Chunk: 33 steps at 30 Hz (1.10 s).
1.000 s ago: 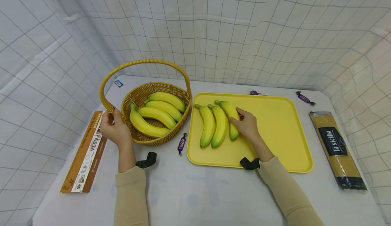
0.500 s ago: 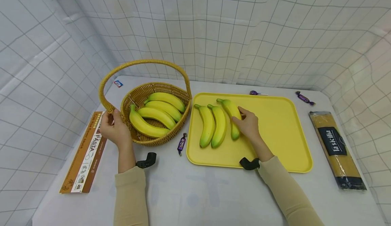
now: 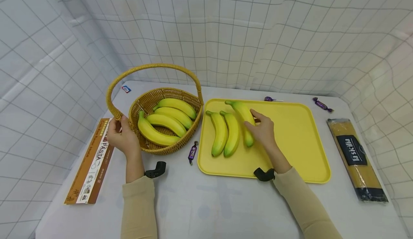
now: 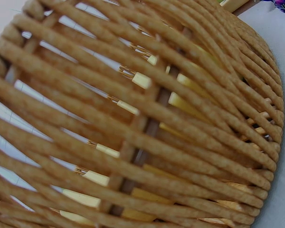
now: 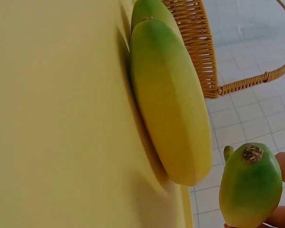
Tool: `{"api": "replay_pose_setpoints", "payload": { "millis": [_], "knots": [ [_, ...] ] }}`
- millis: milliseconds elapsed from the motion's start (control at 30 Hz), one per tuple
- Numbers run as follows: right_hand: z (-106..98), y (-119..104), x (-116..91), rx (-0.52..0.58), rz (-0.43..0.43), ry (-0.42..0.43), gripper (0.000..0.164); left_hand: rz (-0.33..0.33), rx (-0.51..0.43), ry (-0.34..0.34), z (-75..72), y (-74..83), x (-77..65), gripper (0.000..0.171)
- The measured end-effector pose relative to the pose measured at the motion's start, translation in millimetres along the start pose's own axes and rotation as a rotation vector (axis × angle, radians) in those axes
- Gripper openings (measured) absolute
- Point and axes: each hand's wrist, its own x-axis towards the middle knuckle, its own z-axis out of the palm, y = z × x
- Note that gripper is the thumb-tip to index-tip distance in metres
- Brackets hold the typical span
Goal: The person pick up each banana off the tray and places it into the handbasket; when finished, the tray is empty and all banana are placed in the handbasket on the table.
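Banana (image 3: 242,114), pinched in my right hand (image 3: 263,130), is held above the yellow tray (image 3: 290,142), nearer its left edge; my left hand (image 3: 123,137) grips the wicker basket's handle (image 3: 158,65), toward the tabletop's (image 3: 206,203) left edge.

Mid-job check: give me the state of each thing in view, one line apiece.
Left hand: pinching the basket handle
Basket: handle up, four bananas inside
Right hand: gripping a banana
That banana: unpeeled, held clear of the tray
Tray: bearing two unpeeled bananas
Pasta box: lying flat; sealed or not, cannot tell
La sicilia pack: lying flat, wrapped
Two purple candies: wrapped
Lollipop: wrapped, by the tray's far edge
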Motion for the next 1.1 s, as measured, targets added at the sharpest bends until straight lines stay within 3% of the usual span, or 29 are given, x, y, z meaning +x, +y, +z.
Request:
{"api": "replay_pose_setpoints", "payload": {
  "millis": [400,867,1100],
  "knots": [
    [14,-48,-8,0.031,-0.222,-0.072,0.054,-0.008,-0.023,-0.005,-1.7,1.0,0.2,0.023],
    [67,-117,3,-0.01,-0.446,-0.188,0.051,-0.019,-0.026,-0.015,-2.9,7.2,-3.4,0.023],
    [96,-147,16,-0.123,-0.511,-0.188,0.049,-0.023,-0.022,-0.013,-1.9,6.1,-3.2,0.023]
  ]
}}
